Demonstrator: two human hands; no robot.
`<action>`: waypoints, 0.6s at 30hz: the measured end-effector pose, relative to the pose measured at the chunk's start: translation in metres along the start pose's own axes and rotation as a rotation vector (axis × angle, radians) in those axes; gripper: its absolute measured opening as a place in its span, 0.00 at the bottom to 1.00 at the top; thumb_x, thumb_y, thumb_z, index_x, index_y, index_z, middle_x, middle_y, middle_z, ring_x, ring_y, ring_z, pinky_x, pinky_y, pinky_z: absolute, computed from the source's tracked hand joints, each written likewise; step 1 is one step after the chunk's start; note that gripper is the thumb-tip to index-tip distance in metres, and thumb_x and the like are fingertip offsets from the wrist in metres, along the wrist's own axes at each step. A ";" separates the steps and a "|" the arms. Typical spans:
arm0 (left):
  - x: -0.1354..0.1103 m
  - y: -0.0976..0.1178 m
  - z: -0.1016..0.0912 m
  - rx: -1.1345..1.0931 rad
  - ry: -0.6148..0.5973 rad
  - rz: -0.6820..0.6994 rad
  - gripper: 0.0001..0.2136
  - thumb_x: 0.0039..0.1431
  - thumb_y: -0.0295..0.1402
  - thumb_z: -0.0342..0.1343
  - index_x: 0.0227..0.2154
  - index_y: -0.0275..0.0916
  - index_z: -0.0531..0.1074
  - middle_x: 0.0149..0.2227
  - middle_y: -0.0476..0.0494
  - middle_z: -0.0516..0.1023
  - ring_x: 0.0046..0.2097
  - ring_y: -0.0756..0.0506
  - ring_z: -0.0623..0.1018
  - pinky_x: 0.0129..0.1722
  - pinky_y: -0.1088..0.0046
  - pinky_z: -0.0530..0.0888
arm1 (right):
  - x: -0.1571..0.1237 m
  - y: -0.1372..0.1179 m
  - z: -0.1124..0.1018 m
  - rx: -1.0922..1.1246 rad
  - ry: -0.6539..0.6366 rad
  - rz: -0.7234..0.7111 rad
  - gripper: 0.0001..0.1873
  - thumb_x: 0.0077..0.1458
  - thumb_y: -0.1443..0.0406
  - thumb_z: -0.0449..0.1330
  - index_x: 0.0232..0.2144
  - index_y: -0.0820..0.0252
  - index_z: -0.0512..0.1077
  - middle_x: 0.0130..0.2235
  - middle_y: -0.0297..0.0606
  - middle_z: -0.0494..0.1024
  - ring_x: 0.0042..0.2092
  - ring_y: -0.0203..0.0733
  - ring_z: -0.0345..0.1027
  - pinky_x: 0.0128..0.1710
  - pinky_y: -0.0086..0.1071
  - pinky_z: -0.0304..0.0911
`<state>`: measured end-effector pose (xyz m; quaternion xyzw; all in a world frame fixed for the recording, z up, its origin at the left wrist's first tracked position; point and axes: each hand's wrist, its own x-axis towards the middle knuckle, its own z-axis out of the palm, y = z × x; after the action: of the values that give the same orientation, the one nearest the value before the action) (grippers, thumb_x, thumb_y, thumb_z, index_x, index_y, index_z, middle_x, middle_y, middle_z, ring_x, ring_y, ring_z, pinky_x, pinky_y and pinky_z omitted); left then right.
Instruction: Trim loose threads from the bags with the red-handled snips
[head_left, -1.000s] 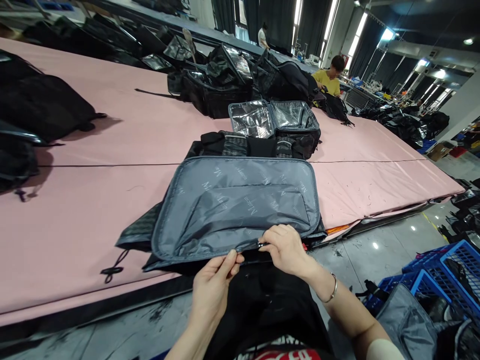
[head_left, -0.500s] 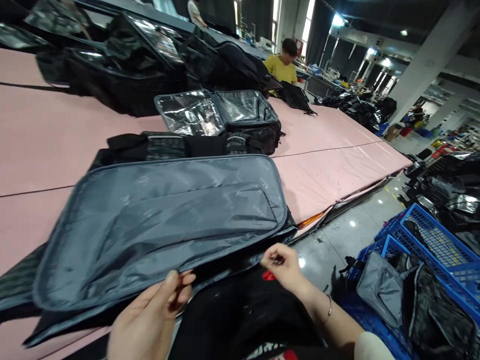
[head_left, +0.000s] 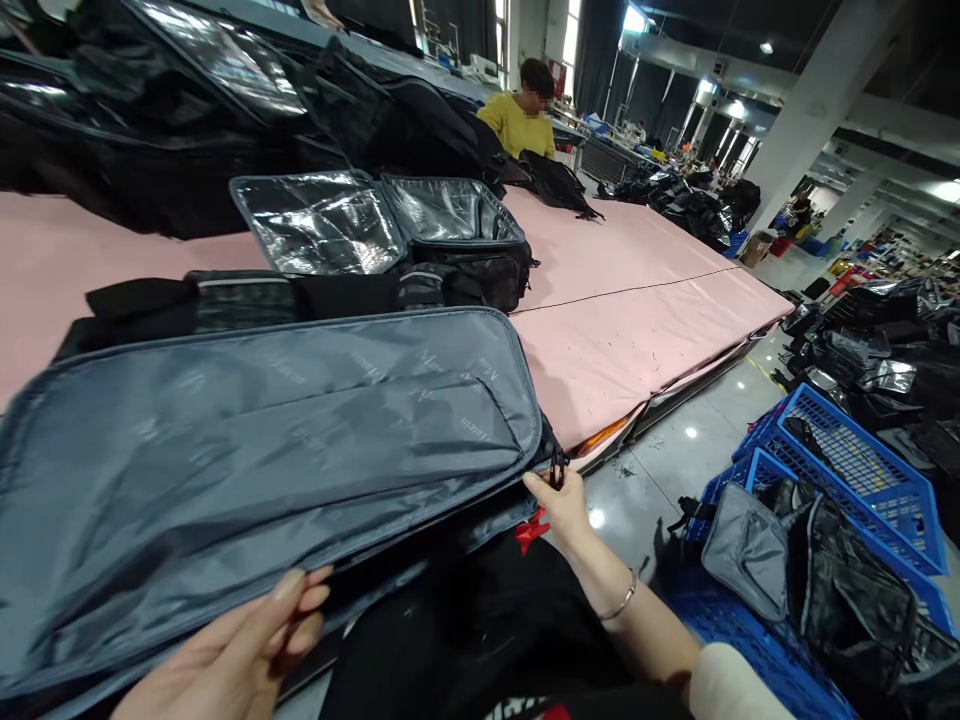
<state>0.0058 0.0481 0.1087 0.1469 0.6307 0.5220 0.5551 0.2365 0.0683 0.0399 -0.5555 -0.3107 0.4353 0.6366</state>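
A large grey fabric bag panel (head_left: 262, 440) with printed lettering lies open over the near edge of the pink table (head_left: 637, 330). My right hand (head_left: 559, 505) pinches the black zipper pull (head_left: 556, 466) at the panel's right corner, with a small red tag (head_left: 531, 530) just below the hand. My left hand (head_left: 247, 650) grips the panel's near edge at the bottom left, fingers curled over the fabric.
An open black bag with silver lining (head_left: 382, 225) sits behind the panel, with more black bags stacked beyond. A person in a yellow shirt (head_left: 521, 115) works at the far end. Blue crates (head_left: 847, 490) holding bags stand on the floor at right.
My right hand has drawn the zipper pull along the near edge to the right corner. My left hand has slid left along the edge, and the view has swung right.
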 end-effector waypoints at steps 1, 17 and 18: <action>0.001 0.000 0.001 -0.016 0.000 0.020 0.16 0.12 0.32 0.68 0.15 0.35 0.74 0.25 0.46 0.75 0.26 0.54 0.65 0.17 0.86 0.64 | 0.001 0.000 0.000 0.004 -0.008 -0.001 0.19 0.35 0.53 0.67 0.20 0.60 0.65 0.20 0.27 0.63 0.24 0.31 0.52 0.26 0.28 0.54; 0.019 -0.022 -0.066 -0.081 0.095 0.091 0.26 0.20 0.47 0.72 0.24 0.34 0.77 0.23 0.47 0.73 0.24 0.52 0.68 0.21 0.80 0.67 | -0.005 -0.006 -0.009 0.049 -0.086 0.095 0.26 0.36 0.51 0.70 0.19 0.57 0.57 0.18 0.21 0.50 0.20 0.27 0.39 0.19 0.26 0.39; 0.020 -0.024 -0.075 -0.109 0.140 0.104 0.26 0.20 0.46 0.72 0.24 0.34 0.77 0.24 0.47 0.73 0.24 0.53 0.68 0.21 0.80 0.66 | -0.005 -0.005 -0.010 0.052 -0.088 0.102 0.26 0.36 0.51 0.70 0.19 0.57 0.57 0.18 0.21 0.49 0.20 0.26 0.39 0.19 0.26 0.38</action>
<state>-0.0552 0.0166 0.0660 0.1122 0.6299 0.5929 0.4890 0.2438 0.0593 0.0436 -0.5341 -0.2982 0.4994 0.6136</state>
